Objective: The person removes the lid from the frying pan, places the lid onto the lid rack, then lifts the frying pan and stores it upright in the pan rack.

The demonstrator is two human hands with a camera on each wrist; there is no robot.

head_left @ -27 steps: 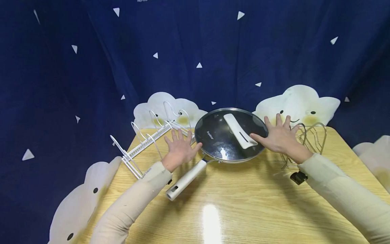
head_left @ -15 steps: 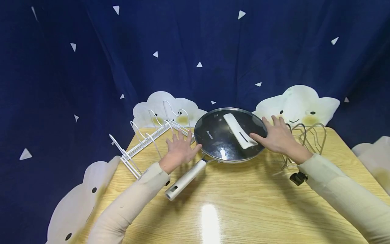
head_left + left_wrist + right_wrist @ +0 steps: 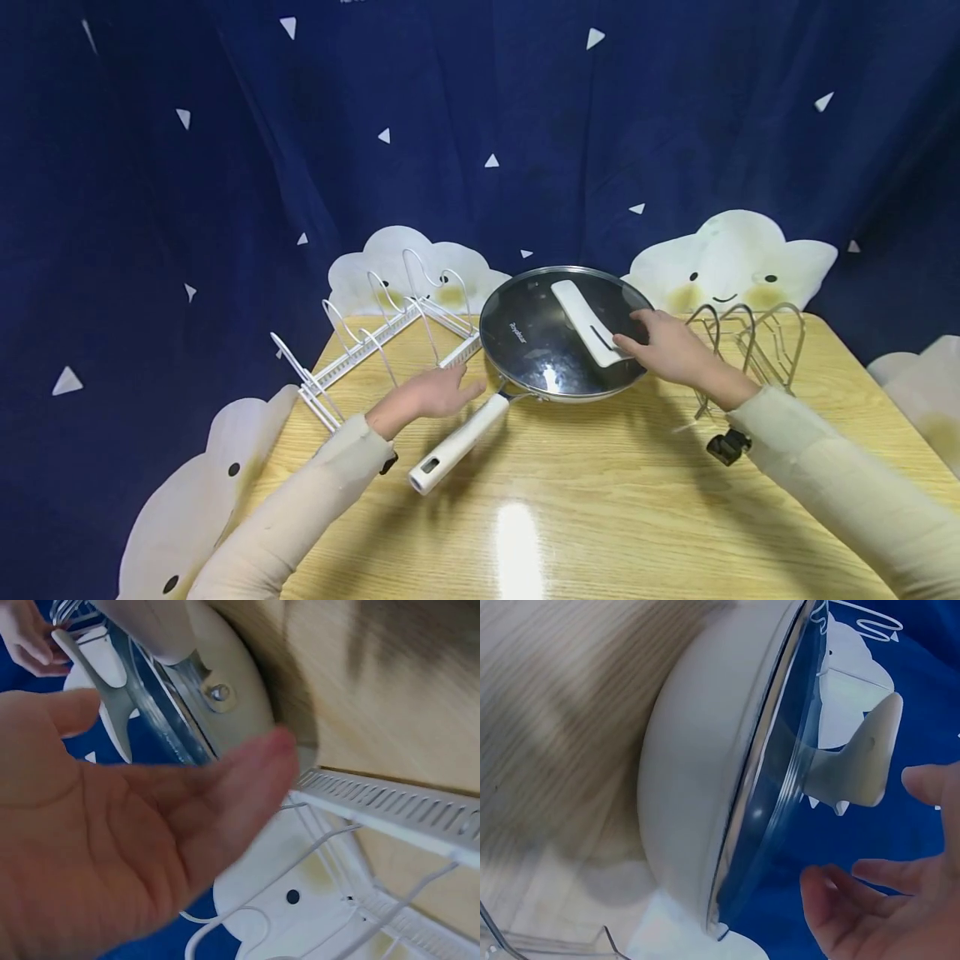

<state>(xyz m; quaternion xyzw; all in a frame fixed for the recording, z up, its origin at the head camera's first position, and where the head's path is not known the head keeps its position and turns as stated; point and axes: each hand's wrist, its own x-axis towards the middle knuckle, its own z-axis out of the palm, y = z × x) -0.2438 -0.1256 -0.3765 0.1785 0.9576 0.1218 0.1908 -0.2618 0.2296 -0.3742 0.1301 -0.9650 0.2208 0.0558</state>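
A cream wok (image 3: 686, 757) stands mid-table, covered by a dark glass lid (image 3: 525, 304) with a long white lid handle (image 3: 581, 315). The wok's handle (image 3: 467, 440) points toward me and to the left. My left hand (image 3: 435, 393) hovers just left of that handle, its fingers extended and holding nothing. Close to the near right end of the lid handle is my right hand (image 3: 675, 348). In the right wrist view a gap shows between its loosely bent fingers (image 3: 821, 904) and the lid handle, and nothing is in its grasp.
On the left stands a white rack (image 3: 352, 360) with upright wire loops, its end close to the wok. A bronze-coloured wire rack (image 3: 776, 342) is on the right, behind my right forearm. A dark blue curtain (image 3: 480, 100) hangs behind the wooden table (image 3: 622, 483).
My left hand has drawn back toward me, away from the white rack, and its spread fingers have come together. My right hand has moved left toward the lid handle, with its fingers bending.
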